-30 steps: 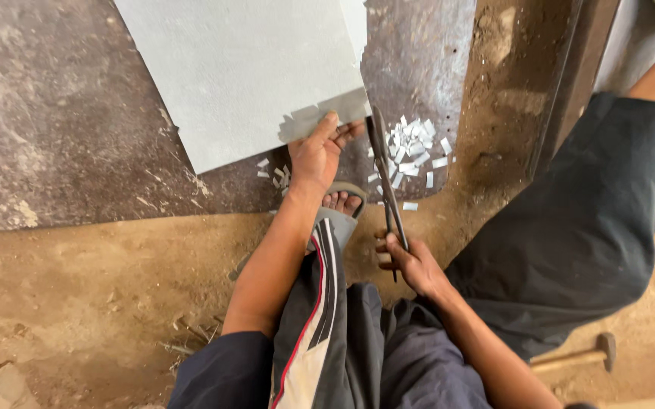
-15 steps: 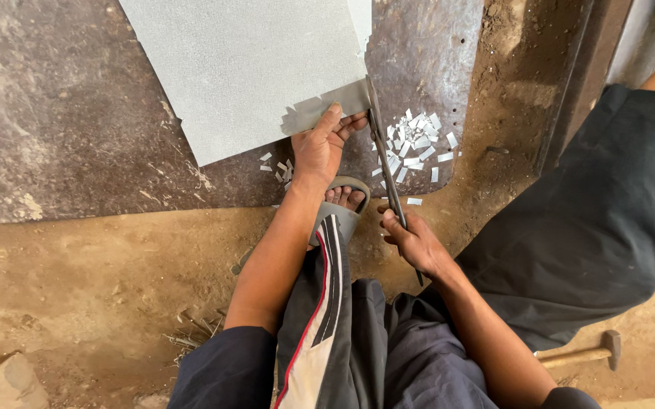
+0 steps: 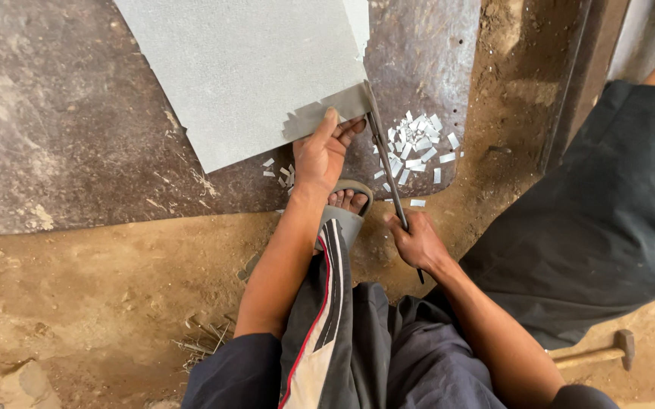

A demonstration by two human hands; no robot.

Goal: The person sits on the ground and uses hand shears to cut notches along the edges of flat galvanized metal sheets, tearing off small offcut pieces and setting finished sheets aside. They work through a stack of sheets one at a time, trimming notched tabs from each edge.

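Note:
A large grey metal sheet (image 3: 244, 68) lies on a dark steel floor plate (image 3: 62, 129). My left hand (image 3: 323, 151) presses on the sheet's near corner, where a narrow strip is partly cut. My right hand (image 3: 418, 242) grips the long dark handle of metal shears (image 3: 386, 167), whose blade meets the sheet's corner edge. A pile of small shiny offcuts (image 3: 414, 148) lies to the right of the shears. My sandalled foot (image 3: 346, 204) rests between both hands.
Brown dirt floor spreads below the plate. A wooden-handled hammer (image 3: 600, 352) lies at lower right. Thin metal scraps (image 3: 202, 341) sit at the lower left of my knee. A dark metal beam (image 3: 577, 68) runs along the upper right.
My right hand has shifted slightly down the shears handle. The left hand stays pressed on the sheet's corner.

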